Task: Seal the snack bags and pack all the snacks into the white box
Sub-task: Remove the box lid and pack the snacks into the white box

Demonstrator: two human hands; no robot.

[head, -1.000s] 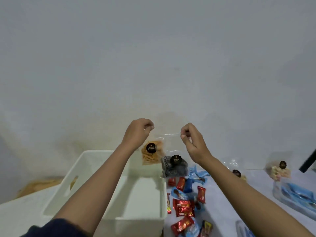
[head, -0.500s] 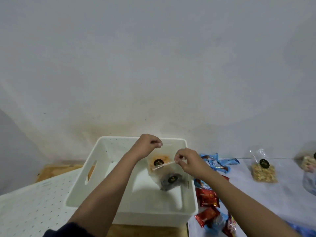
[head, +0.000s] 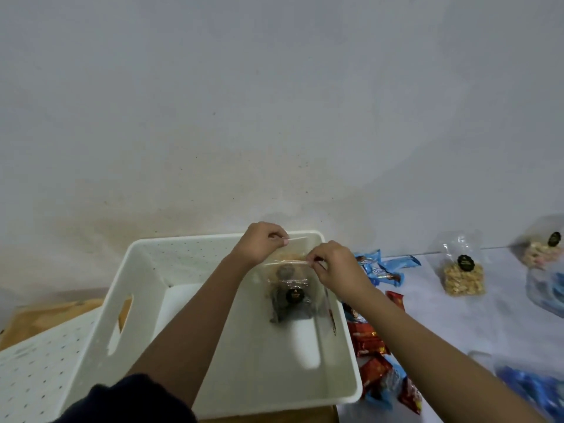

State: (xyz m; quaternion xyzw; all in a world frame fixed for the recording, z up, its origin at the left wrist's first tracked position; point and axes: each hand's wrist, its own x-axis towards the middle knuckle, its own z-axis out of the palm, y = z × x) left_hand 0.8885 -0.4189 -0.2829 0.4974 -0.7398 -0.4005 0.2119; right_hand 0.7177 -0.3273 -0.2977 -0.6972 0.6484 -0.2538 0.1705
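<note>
Snack bags [head: 288,293], the clear ones, are hanging down inside the white box [head: 146,270] at its far right end. Left hand [head: 262,245] and right hand [head: 335,267] each pinch the bags' top strip, fingers closed tight.

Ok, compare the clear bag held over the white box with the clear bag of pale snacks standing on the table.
The held bag hangs inside the white box, pinched by both hands; the standing bag rests untouched on the table. The held bag's contents look dark, the standing bag's pale yellow. Both are clear plastic with a round black sticker.
</note>
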